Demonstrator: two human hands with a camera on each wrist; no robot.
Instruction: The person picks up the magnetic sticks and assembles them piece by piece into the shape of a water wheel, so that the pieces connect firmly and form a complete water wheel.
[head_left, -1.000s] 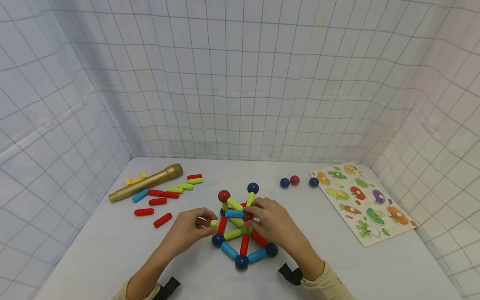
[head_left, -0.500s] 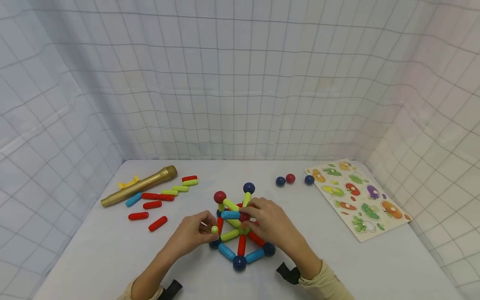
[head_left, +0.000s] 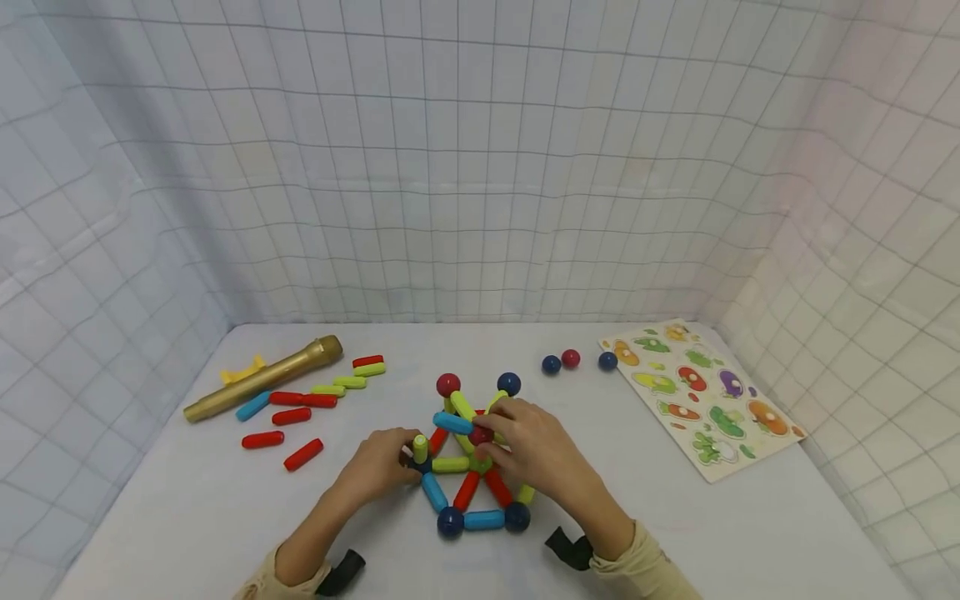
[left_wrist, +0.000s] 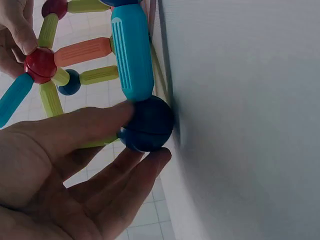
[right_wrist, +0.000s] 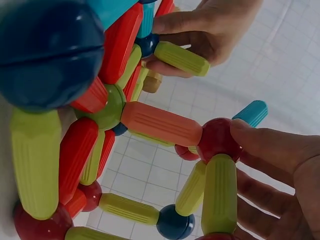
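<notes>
My left hand [head_left: 378, 467] pinches a dark blue ball [left_wrist: 150, 125] at the left corner of a magnetic stick-and-ball structure. A lime rod [right_wrist: 182, 58] stands on that ball, its far end free. My right hand [head_left: 536, 442] pinches the red ball [right_wrist: 217, 140] at the structure's top between thumb and fingers. From this red ball a light blue rod [head_left: 453, 422] sticks out leftward with a free end. An orange-red rod [right_wrist: 161, 123] joins it to the green hub ball [right_wrist: 109, 110] below. Red and lime rods spread from the hub to the base's balls.
Loose red, lime and blue rods [head_left: 262, 440] lie at the left, beside a gold microphone [head_left: 262, 379] and a yellow piece [head_left: 242, 371]. Three loose balls [head_left: 571, 358] sit at the back right, near a vegetable picture board [head_left: 705, 400]. Gridded white curtains surround the table.
My left hand has brought the lime rod onto the dark blue ball and now grips the ball instead. The base has turned, its front balls shifting left. My right hand keeps hold of the red ball.
</notes>
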